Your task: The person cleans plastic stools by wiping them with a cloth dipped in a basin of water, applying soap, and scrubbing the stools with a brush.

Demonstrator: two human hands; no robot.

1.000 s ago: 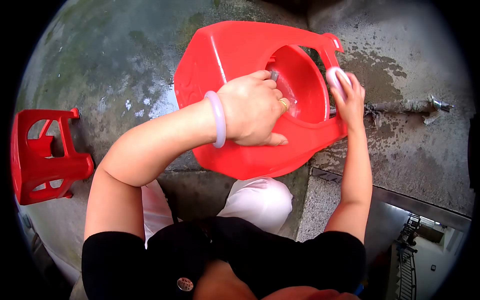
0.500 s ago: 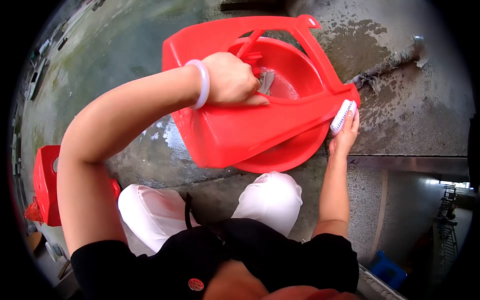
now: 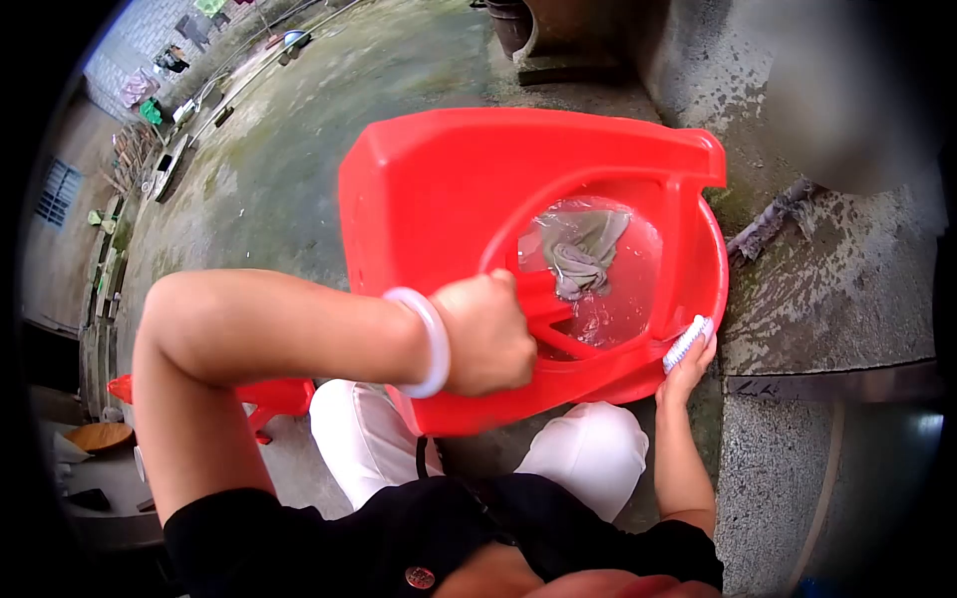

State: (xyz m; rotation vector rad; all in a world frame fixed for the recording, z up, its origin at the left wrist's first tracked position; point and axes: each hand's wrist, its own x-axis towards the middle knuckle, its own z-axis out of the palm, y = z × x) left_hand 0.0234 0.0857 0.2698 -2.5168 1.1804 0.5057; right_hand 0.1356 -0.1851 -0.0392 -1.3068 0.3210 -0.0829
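My left hand, with a pale bracelet at the wrist, is closed round the frame of a red plastic stool that lies tilted over a red basin. Through the stool's side opening, a grey-green cloth shows in the basin's water. At the right rim, my right hand holds a white brush against or just beside the stool's lower right corner; its bristles face the stool.
A second red stool stands on the floor behind my left arm. A cloth-wrapped pole lies right of the basin. A round wooden board is at the lower left. A dark pot stands at the top.
The held stool has turned and tilted, and more of the basin's water and cloth now shows. My left hand has shifted its grip on it. The brush stays in my right hand. The view has swung.
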